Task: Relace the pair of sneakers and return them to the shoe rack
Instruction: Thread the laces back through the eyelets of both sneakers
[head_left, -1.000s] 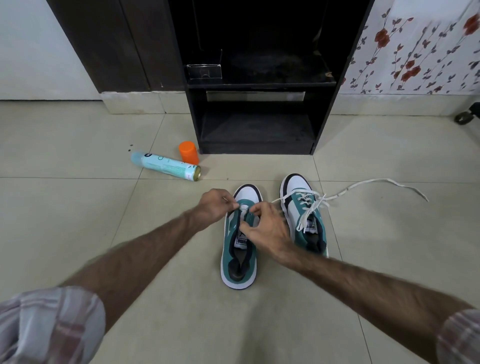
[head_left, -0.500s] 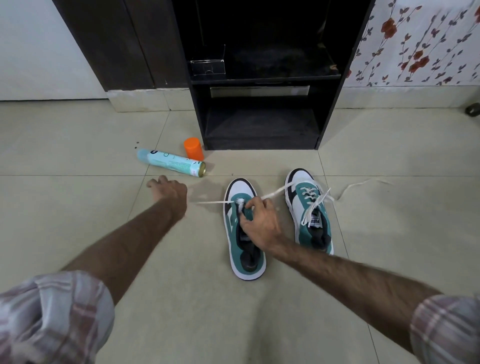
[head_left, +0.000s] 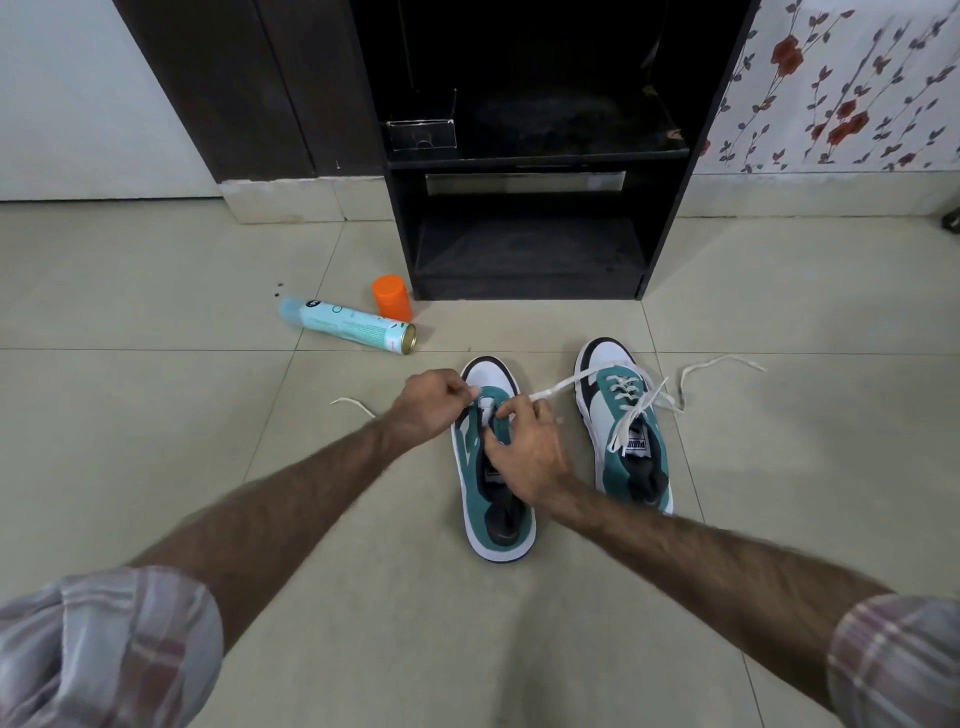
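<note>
Your left hand (head_left: 428, 405) pinches the lace (head_left: 558, 387) at the left sneaker (head_left: 491, 467), frame centre. Your right hand (head_left: 524, 447) is just beside it, fingers curled pinching the other run, which trails right over the laced right sneaker (head_left: 623, 431). Both hands sit at the lowest eyelets; the sneaker's long axis points toward the shoe rack (head_left: 530, 249) above.

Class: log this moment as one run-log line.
step: lacing left sneaker | left hand: pinches lace | right hand: pinches lace at eyelets | right sneaker: laced, untied | rack: no shoes
</note>
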